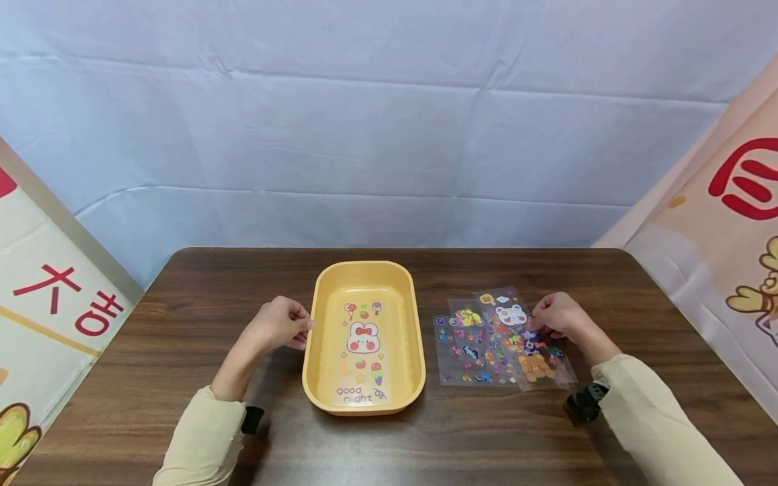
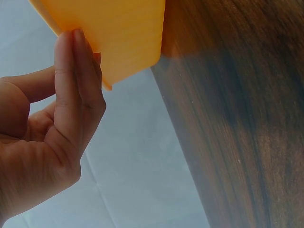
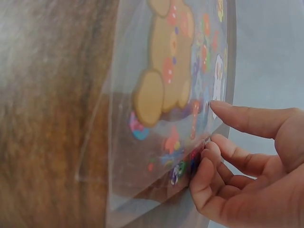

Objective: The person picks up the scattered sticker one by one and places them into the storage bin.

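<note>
A yellow tray (image 1: 308,364) with rounded corners sits on the table, and a clear sticker sheet (image 1: 362,368) with a rabbit and the words "good night" lies inside it. My left hand (image 1: 281,324) pinches the tray's left rim, thumb at the edge and fingers along the outer wall; in the left wrist view those fingers lie against the wall. To the tray's right, clear sticker sheets (image 1: 486,351) with bears and small colourful pictures overlap in a fanned pile. My right hand (image 1: 562,316) pinches their right edge, thumb on top and fingertips (image 3: 216,142) at the underside.
The dark wood table (image 1: 182,351) has rounded back corners. A pale cloth (image 1: 365,142) hangs behind it. Printed cloths with red characters stand at the left (image 1: 55,297) and right (image 1: 723,223).
</note>
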`<state>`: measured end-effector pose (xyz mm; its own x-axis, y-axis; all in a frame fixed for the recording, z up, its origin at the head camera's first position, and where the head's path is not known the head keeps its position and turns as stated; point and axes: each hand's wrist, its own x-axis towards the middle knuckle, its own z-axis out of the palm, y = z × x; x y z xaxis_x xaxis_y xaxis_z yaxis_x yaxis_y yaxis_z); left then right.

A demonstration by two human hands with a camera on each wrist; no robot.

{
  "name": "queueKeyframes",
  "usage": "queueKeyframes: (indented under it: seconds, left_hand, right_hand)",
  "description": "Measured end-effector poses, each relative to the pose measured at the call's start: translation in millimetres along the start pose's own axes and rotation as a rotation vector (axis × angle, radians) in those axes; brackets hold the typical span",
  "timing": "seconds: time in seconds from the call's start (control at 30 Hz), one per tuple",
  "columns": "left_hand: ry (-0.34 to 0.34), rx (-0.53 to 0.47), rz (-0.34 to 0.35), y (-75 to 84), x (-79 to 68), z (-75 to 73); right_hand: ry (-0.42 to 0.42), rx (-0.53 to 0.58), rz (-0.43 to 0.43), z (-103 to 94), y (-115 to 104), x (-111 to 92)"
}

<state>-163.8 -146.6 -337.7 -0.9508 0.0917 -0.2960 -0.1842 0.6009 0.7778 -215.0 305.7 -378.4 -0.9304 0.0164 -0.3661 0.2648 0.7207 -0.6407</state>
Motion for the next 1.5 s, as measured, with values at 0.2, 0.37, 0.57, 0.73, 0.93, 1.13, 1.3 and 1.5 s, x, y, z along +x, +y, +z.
queueKeyframes:
  seconds: [0.2, 0.37, 0.57, 0.73, 0.93, 1.13, 1.3, 1.5]
  left_hand:
    - [-0.001, 0.003, 0.0, -0.7, -0.1, 0.0]
    - [-0.002, 0.001, -0.006, -0.6, -0.1, -0.2]
    - [-0.004, 0.005, 0.001, 0.1, -1.1, -0.3]
    - [-0.005, 0.005, 0.003, -0.3, -0.8, 0.1]
    - [-0.006, 0.007, 0.012, -1.4, 0.2, 0.0]
    - [-0.008, 0.008, 0.014, -1.6, 0.8, -0.3]
    - [-0.011, 0.009, 0.012, -1.6, 0.9, -0.4]
    - [-0.012, 0.006, 0.009, -1.3, 1.3, -0.2]
  right_hand:
    - [0.011, -0.011, -0.005, 0.9, 0.7, 0.9]
    - [0.005, -0.019, -0.014, 0.5, 1.2, 0.3]
    - [0.016, -0.031, -0.003, 0.9, 1.0, 0.1]
    - [0.024, -0.045, 0.008, 1.3, 1.1, 0.4]
    - [0.012, -0.03, 0.006, 0.3, 0.1, 0.1]
    - [0.004, -0.027, 0.021, -0.1, -1.8, 0.3]
    - [0.0, -0.015, 0.021, -0.3, -1.4, 0.1]
    - [0.016, -0.002, 0.001, 0.2, -0.3, 1.8]
